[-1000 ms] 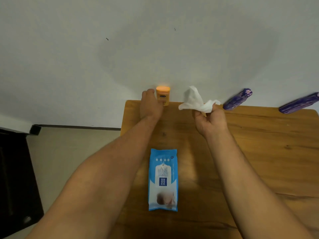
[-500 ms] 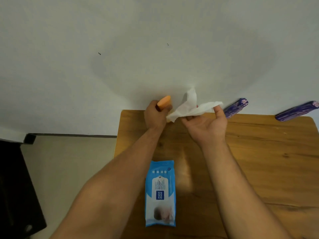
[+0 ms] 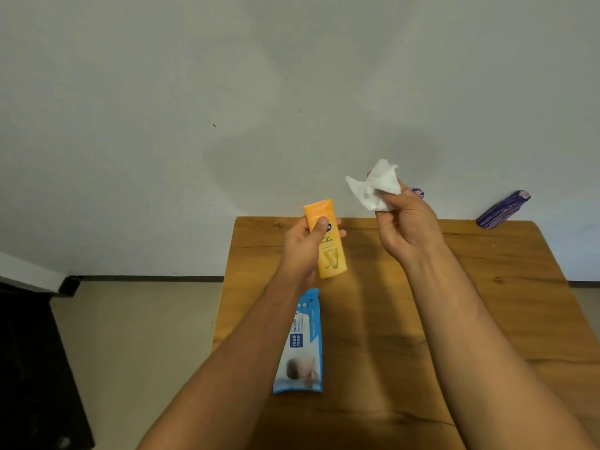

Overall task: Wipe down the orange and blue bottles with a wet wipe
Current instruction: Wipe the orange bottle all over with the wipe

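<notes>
Left hand [image 3: 302, 250] grips orange bottle [image 3: 331, 254], now lifted off the table [image 3: 487, 287] and tilted, in mid-air. Right hand [image 3: 407, 228] pinches bunched wet wipe [image 3: 376, 186], near but apart. Wiping looks imminent. Blue bottle [image 3: 501, 210] untouched, far right.

A blue plastic wipes packet [image 3: 303, 352] is laid flat on the brown wooden desk [image 3: 383, 319], which is set against a white wall [image 3: 194, 92].

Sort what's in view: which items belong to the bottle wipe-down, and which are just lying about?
Job:
orange bottle in left hand
wet wipe in right hand
blue bottle at the wall
second blue bottle, mostly hidden

Lying about:
wipes pack on table
black furniture, left
</notes>
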Demonstrator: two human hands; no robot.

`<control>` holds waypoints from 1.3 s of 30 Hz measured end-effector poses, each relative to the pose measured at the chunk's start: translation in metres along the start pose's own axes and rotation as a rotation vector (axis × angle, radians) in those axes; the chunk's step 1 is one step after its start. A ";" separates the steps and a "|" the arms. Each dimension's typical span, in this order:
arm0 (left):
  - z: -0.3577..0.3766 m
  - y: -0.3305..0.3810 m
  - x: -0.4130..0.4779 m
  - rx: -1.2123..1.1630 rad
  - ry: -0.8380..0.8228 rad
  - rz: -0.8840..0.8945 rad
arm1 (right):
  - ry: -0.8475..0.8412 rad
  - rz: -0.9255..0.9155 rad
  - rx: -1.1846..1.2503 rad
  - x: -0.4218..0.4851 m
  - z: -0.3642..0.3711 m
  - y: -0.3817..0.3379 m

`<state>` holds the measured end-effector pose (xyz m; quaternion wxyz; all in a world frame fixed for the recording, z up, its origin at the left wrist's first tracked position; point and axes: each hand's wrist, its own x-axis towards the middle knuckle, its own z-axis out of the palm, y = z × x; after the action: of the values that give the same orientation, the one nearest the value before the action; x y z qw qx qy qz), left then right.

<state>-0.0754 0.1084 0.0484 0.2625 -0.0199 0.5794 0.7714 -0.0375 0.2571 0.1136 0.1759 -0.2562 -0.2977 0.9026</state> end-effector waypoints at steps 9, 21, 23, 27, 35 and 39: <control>0.024 0.004 -0.071 0.396 -0.139 0.289 | -0.088 -0.389 -0.712 -0.068 -0.017 -0.020; 0.044 -0.011 -0.111 0.442 -0.155 0.405 | -0.539 -0.861 -1.537 -0.139 -0.049 -0.034; 0.047 -0.011 -0.117 0.458 -0.148 0.433 | -0.534 -0.834 -1.572 -0.136 -0.060 -0.040; 0.050 -0.016 -0.126 0.501 -0.140 0.444 | -0.536 -0.828 -1.587 -0.146 -0.064 -0.039; 0.050 -0.007 -0.134 0.508 -0.143 0.492 | -0.534 -0.842 -1.550 -0.148 -0.071 -0.035; 0.045 -0.008 -0.134 0.551 -0.110 0.491 | -0.573 -0.876 -1.600 -0.146 -0.073 -0.035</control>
<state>0.0559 0.0991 0.1009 0.0958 0.2324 0.7379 0.6263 0.1272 0.2478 0.1376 0.1913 0.0646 -0.9278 0.3139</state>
